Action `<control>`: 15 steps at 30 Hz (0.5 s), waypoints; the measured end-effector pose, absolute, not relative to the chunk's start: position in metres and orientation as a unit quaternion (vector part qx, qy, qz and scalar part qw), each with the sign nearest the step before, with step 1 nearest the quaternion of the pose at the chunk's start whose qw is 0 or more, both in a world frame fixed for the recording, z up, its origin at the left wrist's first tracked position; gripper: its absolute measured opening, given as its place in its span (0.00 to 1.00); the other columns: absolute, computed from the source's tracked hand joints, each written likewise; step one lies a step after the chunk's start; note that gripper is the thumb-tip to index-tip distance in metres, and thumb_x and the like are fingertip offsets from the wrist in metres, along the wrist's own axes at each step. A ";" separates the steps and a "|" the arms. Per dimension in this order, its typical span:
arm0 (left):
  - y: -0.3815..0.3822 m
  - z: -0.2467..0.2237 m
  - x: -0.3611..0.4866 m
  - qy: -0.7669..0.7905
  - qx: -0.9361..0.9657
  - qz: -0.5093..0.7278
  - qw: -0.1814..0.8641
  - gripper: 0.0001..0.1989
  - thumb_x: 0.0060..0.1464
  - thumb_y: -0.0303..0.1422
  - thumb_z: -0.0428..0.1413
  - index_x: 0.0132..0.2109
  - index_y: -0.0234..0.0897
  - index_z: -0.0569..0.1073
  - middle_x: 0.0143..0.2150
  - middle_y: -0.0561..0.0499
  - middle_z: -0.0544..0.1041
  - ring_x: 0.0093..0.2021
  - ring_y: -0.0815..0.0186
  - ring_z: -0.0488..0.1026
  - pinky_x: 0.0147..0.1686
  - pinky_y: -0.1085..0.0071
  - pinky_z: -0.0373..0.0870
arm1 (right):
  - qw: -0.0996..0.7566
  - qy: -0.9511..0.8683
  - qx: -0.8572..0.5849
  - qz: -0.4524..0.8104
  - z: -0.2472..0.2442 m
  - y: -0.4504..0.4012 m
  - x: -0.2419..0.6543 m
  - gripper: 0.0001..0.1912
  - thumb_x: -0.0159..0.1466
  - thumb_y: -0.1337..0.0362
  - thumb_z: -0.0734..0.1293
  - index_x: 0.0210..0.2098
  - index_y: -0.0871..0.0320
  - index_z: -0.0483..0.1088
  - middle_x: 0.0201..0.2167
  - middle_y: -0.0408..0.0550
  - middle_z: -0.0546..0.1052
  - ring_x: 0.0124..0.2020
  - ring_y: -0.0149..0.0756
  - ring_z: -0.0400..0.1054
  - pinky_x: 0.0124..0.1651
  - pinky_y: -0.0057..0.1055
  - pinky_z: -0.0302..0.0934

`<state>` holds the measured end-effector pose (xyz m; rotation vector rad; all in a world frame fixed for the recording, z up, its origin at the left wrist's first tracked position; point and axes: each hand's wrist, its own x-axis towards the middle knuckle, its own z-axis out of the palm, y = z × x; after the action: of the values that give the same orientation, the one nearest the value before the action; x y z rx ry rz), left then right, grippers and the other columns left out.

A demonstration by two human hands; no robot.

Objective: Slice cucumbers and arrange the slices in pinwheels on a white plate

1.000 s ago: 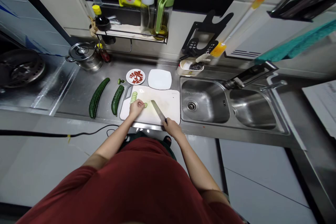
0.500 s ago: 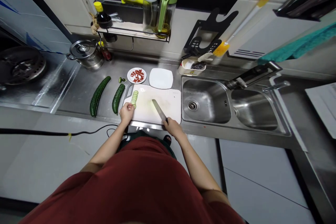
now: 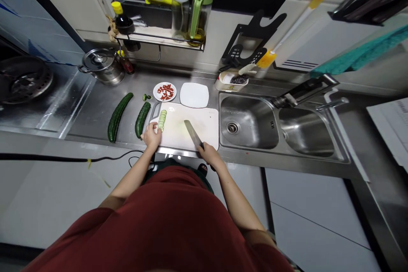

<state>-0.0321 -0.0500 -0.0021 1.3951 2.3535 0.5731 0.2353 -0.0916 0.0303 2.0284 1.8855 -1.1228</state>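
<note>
In my right hand [image 3: 208, 153] is the handle of a kitchen knife [image 3: 192, 132]. Its blade points away to the upper left, lying flat over the white cutting board [image 3: 204, 123]. A row of overlapping pale green cucumber slices [image 3: 162, 120] runs along the board's left side. At the near end of that row is my left hand [image 3: 152, 137], thumb and fingers apart, the thumb close against the slices; whether it touches them I cannot tell. Left of the board lie a shorter cucumber [image 3: 142, 120] and a longer whole cucumber [image 3: 119, 117].
Behind the board stand a plate of chopped red pieces [image 3: 165, 92] and a white square plate [image 3: 194, 95]. Small green cucumber ends [image 3: 146, 97] lie nearby. A double sink [image 3: 251, 129] borders the board's right. A lidded pot [image 3: 102, 66] stands back left, below a bottle shelf [image 3: 159, 36].
My left hand has opened from a pinch at the near end of the slices and shifted slightly toward the left. The knife and my right hand stay nearly still.
</note>
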 end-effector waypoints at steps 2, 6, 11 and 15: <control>-0.050 0.001 -0.027 0.825 0.497 0.210 0.166 0.17 0.55 0.34 0.51 0.52 0.44 0.68 0.49 0.48 0.73 0.48 0.59 0.70 0.49 0.62 0.58 | 0.057 0.608 0.677 -0.411 0.029 -0.091 0.238 0.21 0.69 0.49 0.53 0.43 0.59 0.66 0.34 0.51 0.77 0.24 0.32 0.71 0.31 0.26 0.59; -0.049 0.004 -0.018 0.811 0.512 0.228 0.167 0.16 0.55 0.35 0.51 0.52 0.44 0.69 0.50 0.48 0.72 0.45 0.60 0.70 0.50 0.62 0.57 | 0.005 0.563 0.673 -0.479 0.021 -0.090 0.244 0.20 0.69 0.48 0.54 0.41 0.59 0.65 0.24 0.43 0.74 0.14 0.27 0.63 0.22 0.24 0.56; -0.050 0.002 -0.010 0.792 0.532 0.244 0.173 0.14 0.55 0.34 0.51 0.48 0.43 0.72 0.49 0.48 0.73 0.44 0.61 0.71 0.50 0.62 0.57 | -0.066 0.532 0.675 -0.507 0.007 -0.087 0.251 0.18 0.68 0.50 0.55 0.38 0.59 0.64 0.14 0.36 0.66 0.11 0.28 0.60 0.19 0.23 0.54; -0.049 0.001 -0.005 0.787 0.538 0.245 0.177 0.13 0.55 0.34 0.51 0.47 0.42 0.73 0.48 0.49 0.73 0.41 0.63 0.71 0.49 0.63 0.57 | -0.104 0.491 0.721 -0.479 0.006 -0.081 0.262 0.18 0.68 0.50 0.55 0.39 0.59 0.64 0.14 0.37 0.67 0.12 0.28 0.61 0.19 0.22 0.55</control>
<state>-0.0051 -0.0492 0.0010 1.5217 2.2278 0.6921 0.2616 -0.0811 0.0056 2.4267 1.6519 -1.6131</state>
